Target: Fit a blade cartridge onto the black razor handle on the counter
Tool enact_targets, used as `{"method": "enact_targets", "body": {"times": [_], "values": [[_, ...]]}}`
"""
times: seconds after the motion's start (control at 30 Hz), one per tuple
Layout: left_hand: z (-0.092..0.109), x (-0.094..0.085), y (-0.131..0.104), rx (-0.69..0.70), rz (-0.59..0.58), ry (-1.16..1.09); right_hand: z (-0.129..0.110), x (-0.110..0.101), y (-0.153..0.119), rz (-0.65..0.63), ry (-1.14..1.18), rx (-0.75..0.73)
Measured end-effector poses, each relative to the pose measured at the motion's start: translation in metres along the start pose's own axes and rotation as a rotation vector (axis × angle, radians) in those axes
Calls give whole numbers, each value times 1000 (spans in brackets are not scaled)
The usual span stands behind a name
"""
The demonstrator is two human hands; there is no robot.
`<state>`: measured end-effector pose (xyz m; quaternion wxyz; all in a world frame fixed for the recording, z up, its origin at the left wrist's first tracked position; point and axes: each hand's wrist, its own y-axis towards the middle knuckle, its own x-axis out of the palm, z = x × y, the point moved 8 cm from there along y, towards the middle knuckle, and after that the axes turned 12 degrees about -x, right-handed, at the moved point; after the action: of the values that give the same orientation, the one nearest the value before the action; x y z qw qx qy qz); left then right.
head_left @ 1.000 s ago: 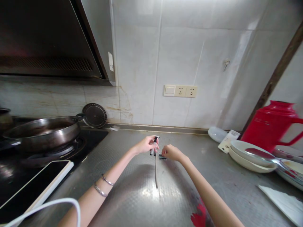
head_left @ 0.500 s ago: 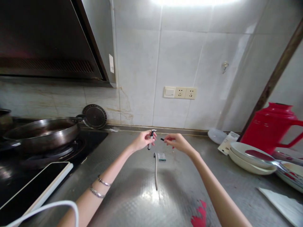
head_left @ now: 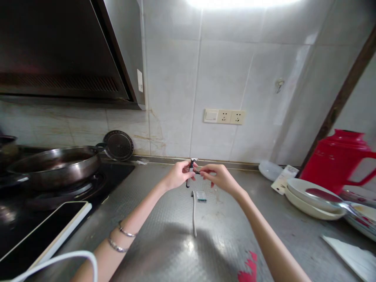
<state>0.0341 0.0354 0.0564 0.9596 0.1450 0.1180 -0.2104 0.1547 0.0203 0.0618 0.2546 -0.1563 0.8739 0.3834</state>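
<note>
My left hand (head_left: 179, 175) is closed around a small black-and-silver tool (head_left: 191, 166) held upright, with a bright metal piece at its top and a dark curved end at its bottom. My right hand (head_left: 216, 176) pinches a small black piece (head_left: 197, 172), its tip meeting the side of the tool. Whether the two are joined I cannot tell. Below the hands, a thin grey rod (head_left: 194, 217) with a dark end lies on the metal counter (head_left: 164, 235). Touching or close beside it is a small clear case (head_left: 201, 196) with a green edge.
To the left, a steel pan (head_left: 55, 164) stands on the stove, with a phone (head_left: 44, 235) and white cable (head_left: 73, 254) nearer. A red thermos (head_left: 337, 160), stacked white bowls (head_left: 311, 196) and a white sheet (head_left: 349, 250) are at right. Red patches (head_left: 248, 270) mark the counter.
My right hand has moved left, bringing the black piece against the tool. The tool in my left hand has turned slightly and shifted a little to the right.
</note>
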Motion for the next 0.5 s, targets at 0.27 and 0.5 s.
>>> {"method": "enact_targets", "body": {"times": [0.27, 0.5], "values": [[2, -9, -1, -33, 59, -38, -7, -5, 2, 73, -7, -51], [-1, -18, 0, -77, 95, -105, -13, -12, 2, 85, 17, -75]]}}
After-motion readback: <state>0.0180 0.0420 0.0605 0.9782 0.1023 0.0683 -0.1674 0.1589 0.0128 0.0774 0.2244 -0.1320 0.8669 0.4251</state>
